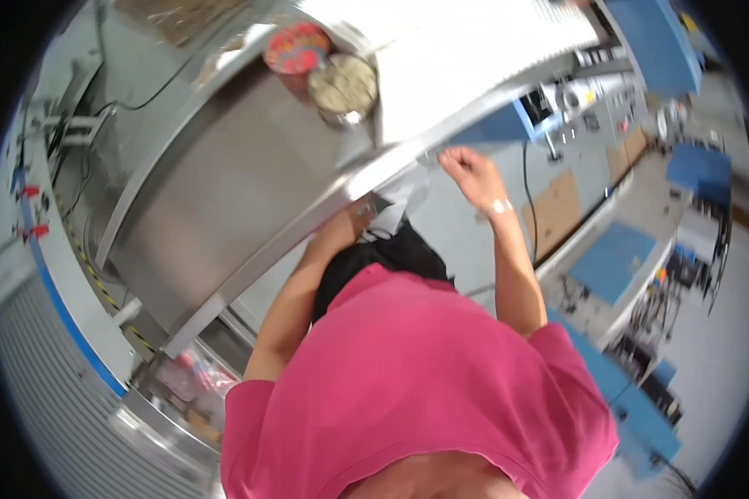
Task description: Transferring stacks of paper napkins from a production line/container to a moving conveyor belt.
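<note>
Right hand (473, 179) near steel counter (225, 191); red tub (295, 50) atop; blue mat (612, 262) rightward.

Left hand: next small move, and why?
Probably lift the left hand clear of the metal table: it seems low beside the near edge, while the red tub and round container stand on top. Its fingers are blurred.

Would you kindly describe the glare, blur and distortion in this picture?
Head view: glare washes out the white surface at the top; head view: blur softens the red tub, the round container beside it and the right hand; head view: the fisheye bows the steel table and leaves the corners black; head view: the left hand is too smeared to read its grip.
</note>
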Action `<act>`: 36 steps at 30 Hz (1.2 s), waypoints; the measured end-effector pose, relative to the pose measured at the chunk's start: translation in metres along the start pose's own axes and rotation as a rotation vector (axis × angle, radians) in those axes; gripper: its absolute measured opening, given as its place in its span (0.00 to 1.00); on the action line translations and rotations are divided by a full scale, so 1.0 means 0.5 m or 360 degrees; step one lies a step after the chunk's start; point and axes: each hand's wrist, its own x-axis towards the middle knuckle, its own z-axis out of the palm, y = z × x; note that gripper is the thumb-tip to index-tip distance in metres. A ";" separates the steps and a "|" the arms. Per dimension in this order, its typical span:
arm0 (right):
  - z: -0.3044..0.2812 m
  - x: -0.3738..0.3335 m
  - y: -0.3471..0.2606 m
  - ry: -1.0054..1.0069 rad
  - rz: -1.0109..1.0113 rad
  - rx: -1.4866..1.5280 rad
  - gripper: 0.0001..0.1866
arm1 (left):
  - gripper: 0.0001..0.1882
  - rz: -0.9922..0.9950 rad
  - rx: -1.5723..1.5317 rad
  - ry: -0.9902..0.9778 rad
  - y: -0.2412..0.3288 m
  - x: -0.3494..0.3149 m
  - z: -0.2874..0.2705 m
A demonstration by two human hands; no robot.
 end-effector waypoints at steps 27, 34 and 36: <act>0.355 0.046 0.790 0.0474 0.1046 0.1589 0.28 | 0.60 -0.1269 0.0834 0.1236 -0.109 0.382 0.151; 0.433 0.064 1.200 -0.0096 0.1178 -0.0043 0.22 | 0.47 -0.0441 0.0289 0.1078 -0.064 0.297 0.109; 0.453 0.121 1.215 -0.0148 0.0967 -0.0131 0.23 | 0.41 -0.0729 -0.0029 0.1204 0.004 0.255 0.136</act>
